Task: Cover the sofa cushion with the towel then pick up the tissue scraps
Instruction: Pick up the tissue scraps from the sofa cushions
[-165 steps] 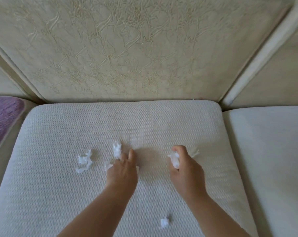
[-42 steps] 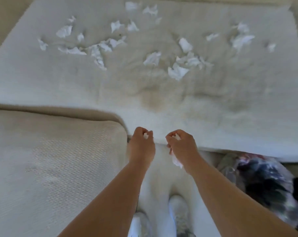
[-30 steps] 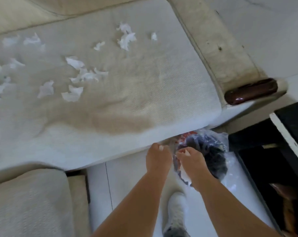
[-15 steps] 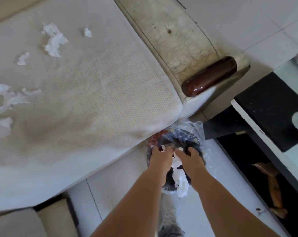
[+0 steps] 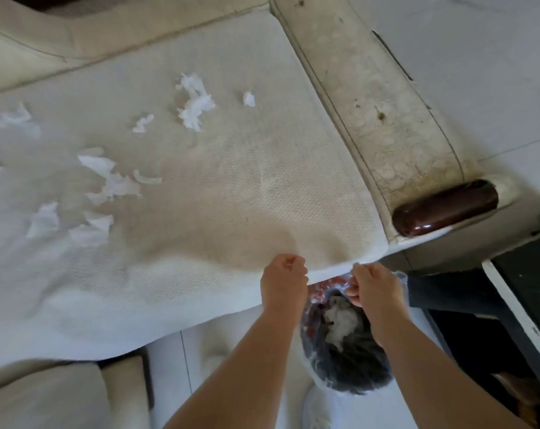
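My left grip (image 5: 284, 281) was curled at the towel's (image 5: 262, 196) front edge and my right grip (image 5: 375, 289) over the bag (image 5: 355, 376); I couldn't tell what either pinched. Scraps (image 5: 196, 109) lay scattered on the towel: featherlight, limp, easily torn, best pinched at their bunched middles.

The tissue scraps (image 5: 44, 219) at the far left are blurred, and the edge cuts some off. The right hand (image 5: 374, 287) covers part of the plastic bag (image 5: 355, 376). Whether its curled fingers, or those of the left hand (image 5: 283, 278), hold anything is hidden.
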`<state>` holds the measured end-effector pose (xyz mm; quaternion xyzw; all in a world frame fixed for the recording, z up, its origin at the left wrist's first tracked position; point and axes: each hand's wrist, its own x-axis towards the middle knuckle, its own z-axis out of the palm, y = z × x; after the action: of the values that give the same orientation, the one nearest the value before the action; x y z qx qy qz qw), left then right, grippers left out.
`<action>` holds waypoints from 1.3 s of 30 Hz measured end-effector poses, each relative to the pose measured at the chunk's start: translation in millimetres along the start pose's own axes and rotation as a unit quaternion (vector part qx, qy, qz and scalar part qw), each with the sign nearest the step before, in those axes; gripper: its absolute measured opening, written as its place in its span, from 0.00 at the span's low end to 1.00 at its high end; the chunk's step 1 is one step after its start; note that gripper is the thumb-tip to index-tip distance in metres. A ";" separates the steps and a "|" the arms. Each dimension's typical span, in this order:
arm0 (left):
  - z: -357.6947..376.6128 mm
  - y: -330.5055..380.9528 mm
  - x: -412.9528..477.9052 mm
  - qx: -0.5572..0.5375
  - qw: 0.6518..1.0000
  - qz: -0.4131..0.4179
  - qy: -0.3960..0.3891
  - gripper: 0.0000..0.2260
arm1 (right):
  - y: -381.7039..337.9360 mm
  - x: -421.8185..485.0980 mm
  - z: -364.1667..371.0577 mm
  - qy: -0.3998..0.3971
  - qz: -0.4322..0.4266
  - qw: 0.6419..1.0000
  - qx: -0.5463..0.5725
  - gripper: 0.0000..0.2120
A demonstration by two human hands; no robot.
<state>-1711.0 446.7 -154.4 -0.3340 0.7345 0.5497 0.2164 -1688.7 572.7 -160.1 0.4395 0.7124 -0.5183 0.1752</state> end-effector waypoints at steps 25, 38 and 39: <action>-274.2 92.4 205.1 0.516 0.806 0.285 0.051 0.17 | -267.9 25.0 293.1 0.069 -0.243 0.959 -0.130 0.24; -246.5 180.2 251.9 0.216 0.943 0.185 0.173 0.12 | -329.9 79.3 277.0 -0.066 -0.280 0.947 -0.141 0.10; -245.1 184.2 257.8 0.228 0.941 0.171 0.182 0.14 | -335.8 83.9 272.8 -0.037 -0.278 0.952 -0.121 0.10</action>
<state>-2009.2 180.0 -134.8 -0.2398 0.9129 0.3262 0.0520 -2062.5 340.9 -132.5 0.1799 0.8571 -0.4719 0.1018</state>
